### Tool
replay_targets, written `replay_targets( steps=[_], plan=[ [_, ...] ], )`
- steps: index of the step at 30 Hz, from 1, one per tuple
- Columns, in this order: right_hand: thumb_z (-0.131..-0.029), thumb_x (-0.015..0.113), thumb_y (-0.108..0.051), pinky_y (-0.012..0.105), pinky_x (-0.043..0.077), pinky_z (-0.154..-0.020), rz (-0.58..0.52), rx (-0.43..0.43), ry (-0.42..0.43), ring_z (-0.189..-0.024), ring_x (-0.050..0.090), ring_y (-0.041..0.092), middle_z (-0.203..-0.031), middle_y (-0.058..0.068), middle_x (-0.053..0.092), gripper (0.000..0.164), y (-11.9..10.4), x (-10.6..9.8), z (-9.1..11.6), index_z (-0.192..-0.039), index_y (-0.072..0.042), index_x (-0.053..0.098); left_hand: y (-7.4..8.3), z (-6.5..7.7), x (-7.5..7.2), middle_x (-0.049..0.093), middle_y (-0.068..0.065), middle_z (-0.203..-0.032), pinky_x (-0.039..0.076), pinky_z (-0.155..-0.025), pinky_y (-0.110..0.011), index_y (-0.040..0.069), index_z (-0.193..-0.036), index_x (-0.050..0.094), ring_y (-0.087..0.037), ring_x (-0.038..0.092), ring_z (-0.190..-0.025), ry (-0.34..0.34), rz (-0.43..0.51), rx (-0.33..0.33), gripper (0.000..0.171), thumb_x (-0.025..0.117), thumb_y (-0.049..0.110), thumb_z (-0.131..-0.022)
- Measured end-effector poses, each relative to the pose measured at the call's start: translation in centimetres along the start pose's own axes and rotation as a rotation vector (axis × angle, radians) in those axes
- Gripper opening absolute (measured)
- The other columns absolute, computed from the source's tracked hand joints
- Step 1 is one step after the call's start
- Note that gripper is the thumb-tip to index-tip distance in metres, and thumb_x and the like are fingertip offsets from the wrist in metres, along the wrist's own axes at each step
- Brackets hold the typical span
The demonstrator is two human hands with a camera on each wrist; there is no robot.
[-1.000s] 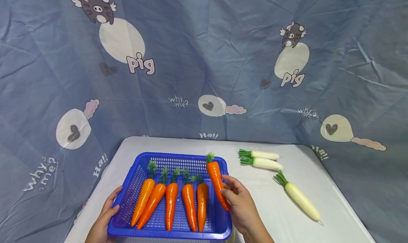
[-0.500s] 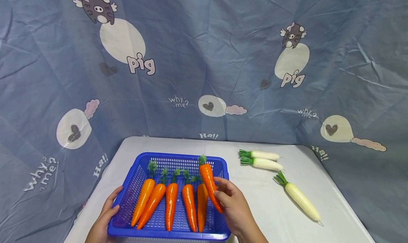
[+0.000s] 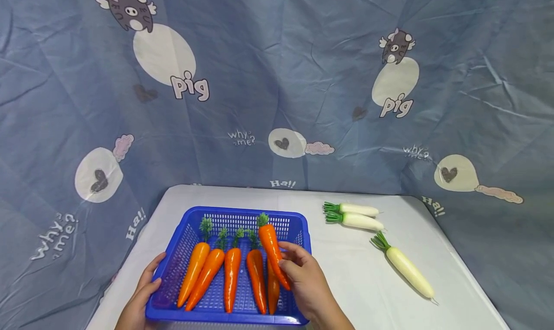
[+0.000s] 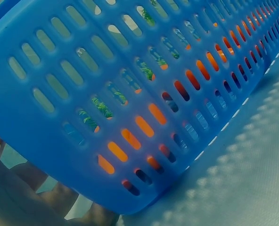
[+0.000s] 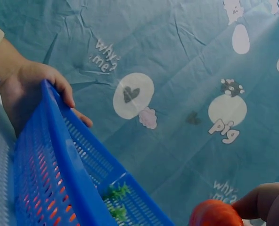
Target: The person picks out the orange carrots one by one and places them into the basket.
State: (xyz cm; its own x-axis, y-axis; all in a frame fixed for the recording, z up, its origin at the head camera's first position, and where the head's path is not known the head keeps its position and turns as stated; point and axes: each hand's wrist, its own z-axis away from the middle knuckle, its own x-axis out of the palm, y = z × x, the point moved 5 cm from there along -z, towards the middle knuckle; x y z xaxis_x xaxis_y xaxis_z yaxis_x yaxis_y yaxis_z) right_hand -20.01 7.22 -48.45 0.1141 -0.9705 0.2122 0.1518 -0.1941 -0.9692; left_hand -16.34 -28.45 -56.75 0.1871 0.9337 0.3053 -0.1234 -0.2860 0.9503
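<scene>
My right hand pinches an orange carrot between thumb and fingers, its green top pointing away from me. The carrot hangs over the right part of a blue plastic basket and partly covers another carrot beneath. More carrots with leafy tops lie side by side in the basket. At the left side, my left hand grips the basket's edge; in the right wrist view the fingers of that left hand come over the rim. Slots in the wall show orange and green in the left wrist view.
Three white radishes with green tops lie on the white tabletop right of the basket: two together at the back and a larger radish nearer. A blue printed cloth hangs behind the table.
My right hand has moved left with the carrot, from the basket's right edge to over the rightmost carrot lying inside. The left hand and the basket stay in place.
</scene>
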Motion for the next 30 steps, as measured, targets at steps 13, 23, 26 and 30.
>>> replay_targets(
  steps=[13,23,26,30],
  plan=[
    [-0.095,0.063,-0.004,0.026,0.055,-0.077,-0.006,0.024,-0.010,-0.095,0.061,0.022,-0.113,0.014,0.058,0.046,1.0,1.7,-0.2,-0.141,0.002,0.059,0.0,0.1,-0.1,0.002,0.000,-0.162,0.055,-0.100,-0.029,0.037,-0.165,0.003,0.009,0.054,-0.123,0.033,0.007,-0.019,0.055,0.024,0.028,-0.115],
    [-0.098,0.063,-0.008,0.032,0.057,-0.087,0.005,0.043,0.000,-0.101,0.065,0.026,-0.118,0.017,0.060,0.045,1.5,2.7,-1.0,-0.142,0.000,0.059,0.3,0.3,0.0,0.001,0.002,-0.162,0.053,-0.101,-0.027,0.037,-0.166,0.001,0.010,0.052,-0.126,0.001,0.026,0.018,0.056,0.022,0.025,-0.115],
    [-0.097,0.062,-0.007,0.031,0.057,-0.087,0.008,0.046,0.001,-0.100,0.065,0.025,-0.117,0.016,0.059,0.044,1.5,2.9,-1.1,-0.141,0.000,0.060,0.3,0.3,0.1,0.000,0.000,-0.163,0.055,-0.100,-0.029,0.039,-0.166,0.004,0.009,0.053,-0.123,0.038,0.020,-0.010,0.056,0.025,0.026,-0.115],
    [-0.096,0.063,-0.006,0.031,0.055,-0.084,0.015,0.064,0.002,-0.098,0.062,0.025,-0.115,0.015,0.056,0.044,1.8,3.0,-1.1,-0.140,0.000,0.059,0.1,0.3,0.2,-0.007,-0.006,-0.165,0.056,-0.099,-0.031,0.039,-0.166,0.005,0.009,0.054,-0.121,0.079,0.006,-0.047,0.057,0.027,0.027,-0.115]
  ],
)
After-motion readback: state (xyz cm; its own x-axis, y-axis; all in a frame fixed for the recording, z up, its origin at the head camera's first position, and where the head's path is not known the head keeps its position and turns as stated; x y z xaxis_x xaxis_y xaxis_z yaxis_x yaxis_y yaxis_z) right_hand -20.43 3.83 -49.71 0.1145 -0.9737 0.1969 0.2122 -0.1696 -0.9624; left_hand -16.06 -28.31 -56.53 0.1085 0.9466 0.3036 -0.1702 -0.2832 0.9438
